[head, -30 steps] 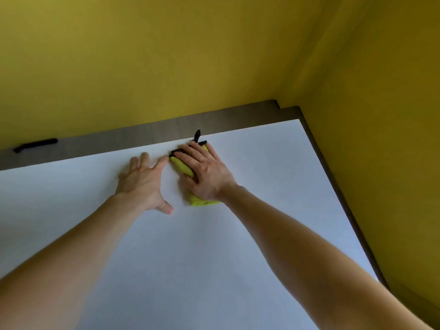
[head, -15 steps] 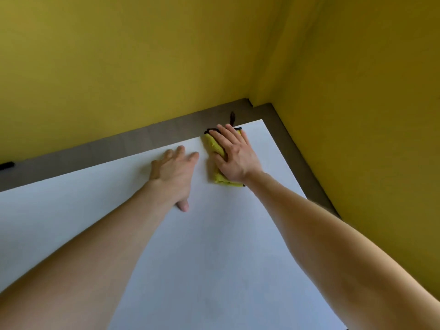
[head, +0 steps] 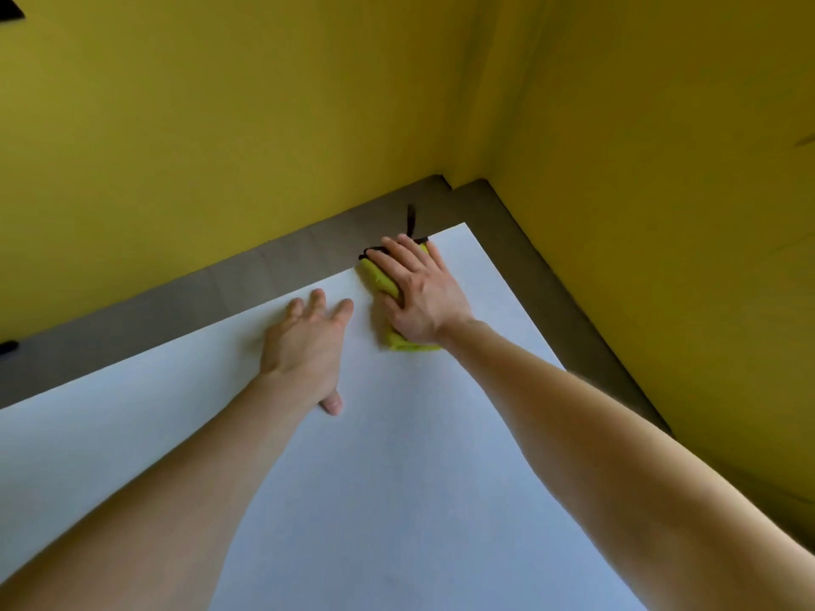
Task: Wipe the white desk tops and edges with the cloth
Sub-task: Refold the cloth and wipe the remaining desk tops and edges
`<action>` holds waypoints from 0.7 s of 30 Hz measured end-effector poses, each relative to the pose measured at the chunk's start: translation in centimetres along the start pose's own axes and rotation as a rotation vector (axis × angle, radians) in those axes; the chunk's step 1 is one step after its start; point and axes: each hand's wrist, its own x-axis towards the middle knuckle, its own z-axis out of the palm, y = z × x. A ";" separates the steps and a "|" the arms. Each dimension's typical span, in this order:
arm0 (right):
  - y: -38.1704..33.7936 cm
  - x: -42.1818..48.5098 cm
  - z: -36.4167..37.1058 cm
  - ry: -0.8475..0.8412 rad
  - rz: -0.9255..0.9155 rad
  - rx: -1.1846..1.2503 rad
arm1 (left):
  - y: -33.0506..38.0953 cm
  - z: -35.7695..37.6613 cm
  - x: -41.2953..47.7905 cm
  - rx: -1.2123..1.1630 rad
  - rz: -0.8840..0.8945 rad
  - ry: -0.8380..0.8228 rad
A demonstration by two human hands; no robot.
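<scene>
Yellow walls meet in a corner above the white surface; a brown ledge runs between walls and surface along the far and right sides. Two bare forearms reach in from the near edge. The left grip lies flat on the surface, fingers straight and slightly spread, holding nothing. The right grip lies just beside it toward the far right corner, fingers straight and together, pressing down on the cloth. The yellow cloth sits under that palm and fingers, showing left of the fingers and below the wrist; its far end reaches the surface's far edge. A black loop sticks out past the fingertips onto the ledge.
</scene>
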 end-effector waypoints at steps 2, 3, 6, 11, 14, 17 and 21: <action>1.5 1.5 -0.2 0.062 0.157 0.000 | 0.0 0.1 0.0 0.004 -0.002 -0.008; 2.5 1.6 -0.5 0.098 0.236 0.002 | 0.0 0.1 0.0 0.008 -0.005 -0.012; 4.7 -0.9 -1.4 0.190 0.411 0.017 | 0.0 0.2 0.1 0.017 -0.003 -0.020; 1.2 -11.4 -1.6 0.205 0.514 -0.018 | -0.1 0.2 0.0 0.028 -0.009 -0.022; 0.9 -12.2 -1.6 0.144 0.505 -0.052 | 0.0 0.3 0.0 0.018 -0.008 -0.021; 1.3 -5.8 -1.6 0.132 0.471 -0.077 | 0.0 0.3 0.2 0.017 -0.006 -0.018; 1.7 -0.2 -1.3 0.106 0.435 -0.039 | 0.0 0.4 0.0 0.016 0.001 0.007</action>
